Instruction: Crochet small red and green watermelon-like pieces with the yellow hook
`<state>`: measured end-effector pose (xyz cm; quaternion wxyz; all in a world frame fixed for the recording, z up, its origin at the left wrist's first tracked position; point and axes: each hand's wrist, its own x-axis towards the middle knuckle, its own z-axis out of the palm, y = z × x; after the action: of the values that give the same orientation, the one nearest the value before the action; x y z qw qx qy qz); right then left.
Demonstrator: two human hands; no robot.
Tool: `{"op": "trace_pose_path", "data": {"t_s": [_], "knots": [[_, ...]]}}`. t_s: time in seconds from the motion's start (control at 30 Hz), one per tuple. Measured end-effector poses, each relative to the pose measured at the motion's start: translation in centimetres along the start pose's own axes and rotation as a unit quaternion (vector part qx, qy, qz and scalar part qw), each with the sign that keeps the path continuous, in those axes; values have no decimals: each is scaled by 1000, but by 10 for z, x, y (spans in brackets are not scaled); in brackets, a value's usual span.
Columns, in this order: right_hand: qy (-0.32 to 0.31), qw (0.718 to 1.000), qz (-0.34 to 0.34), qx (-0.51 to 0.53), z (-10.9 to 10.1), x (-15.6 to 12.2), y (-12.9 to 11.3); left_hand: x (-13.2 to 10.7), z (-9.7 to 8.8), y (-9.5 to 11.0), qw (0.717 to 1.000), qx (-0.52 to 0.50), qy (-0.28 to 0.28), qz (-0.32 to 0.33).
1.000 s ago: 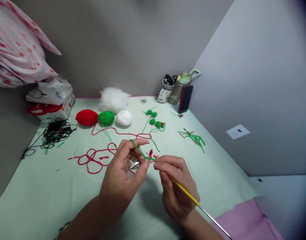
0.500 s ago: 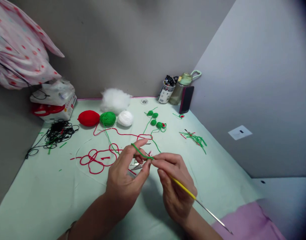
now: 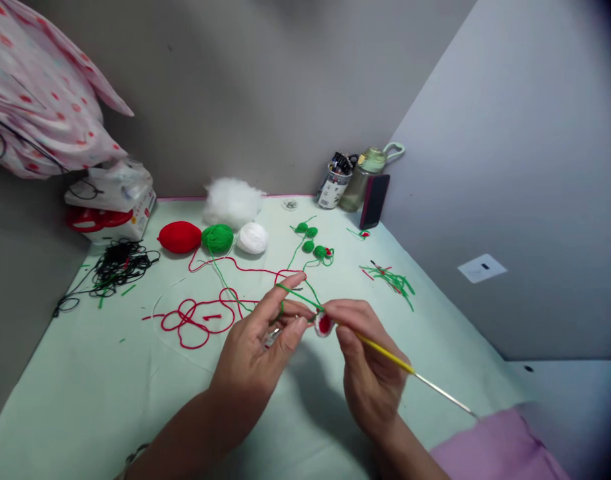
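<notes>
My right hand (image 3: 372,367) is closed in a pencil-like grip around a crochet hook (image 3: 385,353) with a yellow handle; its silver shaft slants down to the right. At the fingertips hangs a small round crocheted piece (image 3: 324,325), red in the middle with a white rim. Green yarn (image 3: 300,293) runs taut from that piece over the raised index finger of my left hand (image 3: 258,350). The left thumb and other fingers are bent around the yarn, just left of the piece. The hook's working tip is hidden by the right fingers.
Red (image 3: 180,237), green (image 3: 217,238) and white yarn balls (image 3: 252,238) sit before white stuffing (image 3: 234,202). Loose red yarn (image 3: 190,320), tangled black yarn (image 3: 122,263), small green crocheted balls (image 3: 308,246) and green scraps (image 3: 395,283) lie around. A phone (image 3: 374,202) leans by a bottle (image 3: 356,187).
My right hand has moved right with the hook, drawing the green yarn out longer. The round piece has turned, so its red middle shows, and now hangs right of my left fingertips.
</notes>
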<state>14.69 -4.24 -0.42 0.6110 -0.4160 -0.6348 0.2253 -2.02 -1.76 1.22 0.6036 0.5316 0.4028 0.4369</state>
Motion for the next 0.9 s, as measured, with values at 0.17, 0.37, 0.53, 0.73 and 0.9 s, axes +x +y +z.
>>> {"op": "trace_pose_path", "data": {"t_s": [0.17,0.37,0.53,0.73,0.9], "knots": [[3,1000,22,-19,2,2,0,1,4,0,998,-33,49,-23],[-24,998,-41,-43,6,-3,-1,0,6,2,995,-47,72,-41],[-14,998,-41,-54,8,-2,-1,-1,2,2,997,-26,69,-33],[7,998,-19,-54,7,0,4,3,-10,6,998,34,25,-37],[16,999,3,-46,8,3,6,9,-14,10,987,150,52,-13]]}}
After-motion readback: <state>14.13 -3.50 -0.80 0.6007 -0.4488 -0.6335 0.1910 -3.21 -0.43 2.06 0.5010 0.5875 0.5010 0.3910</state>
